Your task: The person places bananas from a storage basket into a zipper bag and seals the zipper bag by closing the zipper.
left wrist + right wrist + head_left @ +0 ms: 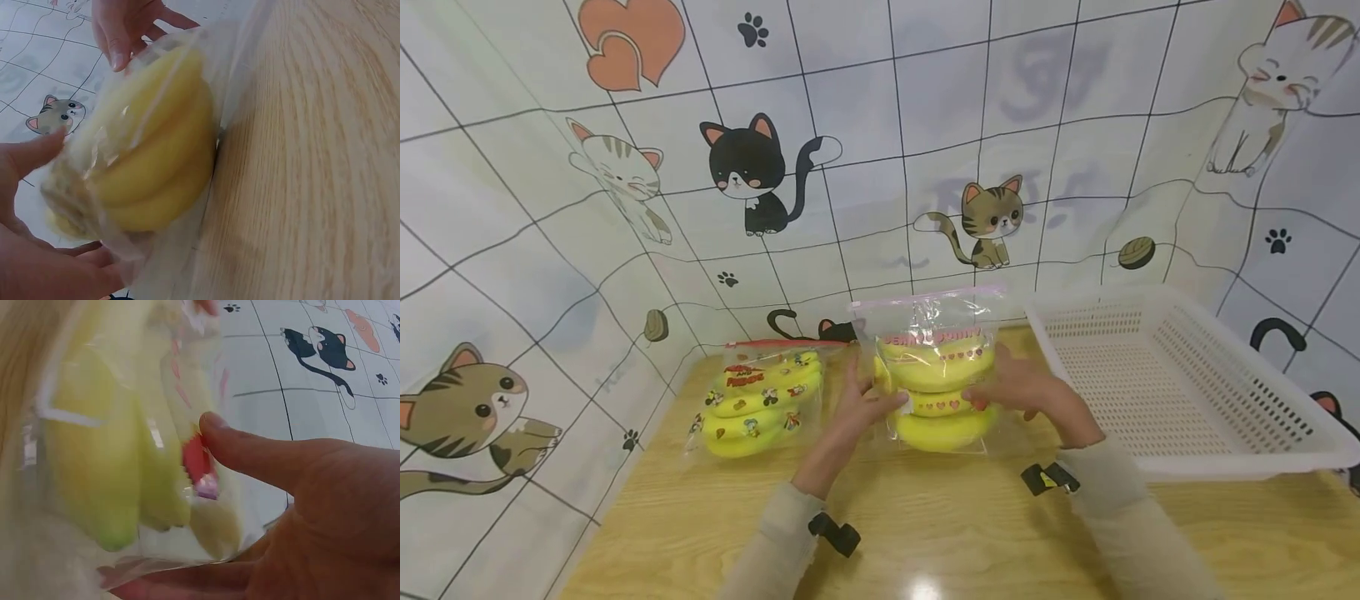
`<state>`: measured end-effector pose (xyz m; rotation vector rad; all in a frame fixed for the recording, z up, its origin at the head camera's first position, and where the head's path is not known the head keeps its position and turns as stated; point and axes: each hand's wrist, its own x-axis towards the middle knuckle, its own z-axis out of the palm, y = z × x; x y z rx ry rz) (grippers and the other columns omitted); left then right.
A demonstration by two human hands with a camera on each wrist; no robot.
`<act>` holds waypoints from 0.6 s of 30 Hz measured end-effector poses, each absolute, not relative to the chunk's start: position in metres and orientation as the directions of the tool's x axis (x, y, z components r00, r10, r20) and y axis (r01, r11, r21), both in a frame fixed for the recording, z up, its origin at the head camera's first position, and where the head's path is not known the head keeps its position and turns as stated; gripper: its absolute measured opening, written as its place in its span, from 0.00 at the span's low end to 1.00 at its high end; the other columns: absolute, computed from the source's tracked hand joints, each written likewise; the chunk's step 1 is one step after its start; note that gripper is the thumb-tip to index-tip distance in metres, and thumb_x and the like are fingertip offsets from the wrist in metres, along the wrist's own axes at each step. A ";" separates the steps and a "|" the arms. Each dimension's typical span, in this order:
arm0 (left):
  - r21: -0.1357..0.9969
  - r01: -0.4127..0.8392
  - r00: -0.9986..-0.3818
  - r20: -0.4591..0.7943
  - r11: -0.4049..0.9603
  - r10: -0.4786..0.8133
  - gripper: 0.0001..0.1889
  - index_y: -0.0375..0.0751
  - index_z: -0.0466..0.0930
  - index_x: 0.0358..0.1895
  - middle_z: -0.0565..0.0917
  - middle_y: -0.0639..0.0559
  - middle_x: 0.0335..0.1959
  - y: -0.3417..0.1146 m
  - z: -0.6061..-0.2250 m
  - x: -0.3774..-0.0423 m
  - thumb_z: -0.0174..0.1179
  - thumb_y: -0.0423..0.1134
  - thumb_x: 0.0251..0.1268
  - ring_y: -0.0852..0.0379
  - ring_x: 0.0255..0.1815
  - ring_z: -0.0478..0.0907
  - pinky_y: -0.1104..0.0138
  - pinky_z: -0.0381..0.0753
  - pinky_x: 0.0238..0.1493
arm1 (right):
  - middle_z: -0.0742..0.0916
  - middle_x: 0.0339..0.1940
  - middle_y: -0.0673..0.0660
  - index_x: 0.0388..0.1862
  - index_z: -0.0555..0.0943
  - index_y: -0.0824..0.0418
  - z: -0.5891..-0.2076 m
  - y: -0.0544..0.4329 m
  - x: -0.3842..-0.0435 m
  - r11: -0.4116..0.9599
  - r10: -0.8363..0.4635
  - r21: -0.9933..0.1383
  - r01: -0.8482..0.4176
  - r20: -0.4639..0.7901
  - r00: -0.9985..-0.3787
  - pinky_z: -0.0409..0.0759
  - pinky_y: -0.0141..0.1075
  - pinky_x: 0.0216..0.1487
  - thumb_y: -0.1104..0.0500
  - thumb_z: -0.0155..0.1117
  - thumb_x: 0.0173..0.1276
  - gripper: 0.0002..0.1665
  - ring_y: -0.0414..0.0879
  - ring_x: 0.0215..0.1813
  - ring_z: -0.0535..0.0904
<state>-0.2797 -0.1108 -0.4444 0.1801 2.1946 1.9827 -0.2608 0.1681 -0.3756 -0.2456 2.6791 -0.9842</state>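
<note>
Nearest me, two pale sleeves reach forward over the wooden table [925, 533]. The left hand [857, 408] grasps the left side of a clear zip bag of yellow bananas [936, 379], thumb across its front; the right hand [1022, 392] clasps the right side at about three o'clock, thumb [250, 450] pressed on the plastic and fingers curled beneath. The bag stands upright on the table between both hands, its pink seal at twelve o'clock. At about nine o'clock from it, just beside the left hand, a second bag of bananas [760, 400] with a red seal leans near the wall. At three o'clock sits a white slotted basket [1225, 450]. Beyond, the cat-print wall covering [752, 167] rises behind everything.
</note>
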 end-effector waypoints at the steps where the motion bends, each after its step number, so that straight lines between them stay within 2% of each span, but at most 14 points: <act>1: 0.993 -0.034 -0.975 -0.057 0.109 0.216 0.63 0.63 0.25 0.84 0.52 0.27 0.81 -0.111 -0.445 -0.280 0.73 0.49 0.63 0.31 0.73 0.71 0.46 0.79 0.66 | 0.86 0.40 0.61 0.75 0.50 0.72 -0.378 0.167 -0.262 0.758 -0.241 -0.649 -0.061 -0.192 -0.951 0.86 0.47 0.28 0.42 0.70 0.67 0.57 0.55 0.45 0.81; 4: 0.992 -0.046 -0.970 -0.072 0.119 0.231 0.59 0.59 0.25 0.84 0.57 0.25 0.79 -0.111 -0.448 -0.281 0.68 0.49 0.69 0.32 0.71 0.73 0.46 0.81 0.64 | 0.83 0.49 0.68 0.79 0.46 0.72 -0.383 0.163 -0.265 0.765 -0.248 -0.640 -0.076 -0.183 -0.952 0.86 0.44 0.25 0.41 0.71 0.67 0.62 0.55 0.43 0.82; 8: 0.989 -0.072 -0.974 -0.098 0.130 0.204 0.54 0.54 0.29 0.85 0.67 0.27 0.73 -0.113 -0.451 -0.283 0.64 0.53 0.73 0.37 0.66 0.76 0.52 0.84 0.59 | 0.77 0.66 0.75 0.82 0.46 0.70 -0.387 0.158 -0.265 0.752 -0.281 -0.654 -0.082 -0.205 -0.938 0.85 0.42 0.26 0.42 0.69 0.69 0.60 0.56 0.47 0.81; 12: 0.985 -0.085 -0.975 -0.114 0.153 0.191 0.51 0.52 0.33 0.85 0.64 0.28 0.74 -0.114 -0.450 -0.283 0.61 0.54 0.75 0.35 0.69 0.74 0.47 0.81 0.64 | 0.72 0.72 0.77 0.82 0.47 0.71 -0.387 0.157 -0.264 0.748 -0.293 -0.659 -0.084 -0.214 -0.932 0.85 0.42 0.27 0.41 0.67 0.71 0.59 0.56 0.48 0.81; 15: 0.982 -0.088 -0.975 -0.119 0.166 0.188 0.49 0.50 0.34 0.85 0.61 0.27 0.76 -0.115 -0.450 -0.283 0.59 0.54 0.76 0.31 0.71 0.71 0.42 0.77 0.68 | 0.68 0.77 0.78 0.83 0.45 0.72 -0.388 0.156 -0.265 0.755 -0.302 -0.650 -0.089 -0.224 -0.927 0.85 0.41 0.27 0.38 0.63 0.73 0.60 0.55 0.42 0.83; 18: 0.980 -0.108 -0.973 -0.138 0.168 0.183 0.48 0.50 0.35 0.85 0.60 0.27 0.77 -0.117 -0.452 -0.283 0.58 0.55 0.76 0.30 0.73 0.69 0.41 0.73 0.70 | 0.63 0.79 0.78 0.84 0.43 0.72 -0.392 0.156 -0.267 0.764 -0.314 -0.638 -0.094 -0.241 -0.918 0.84 0.40 0.25 0.34 0.59 0.75 0.61 0.50 0.28 0.81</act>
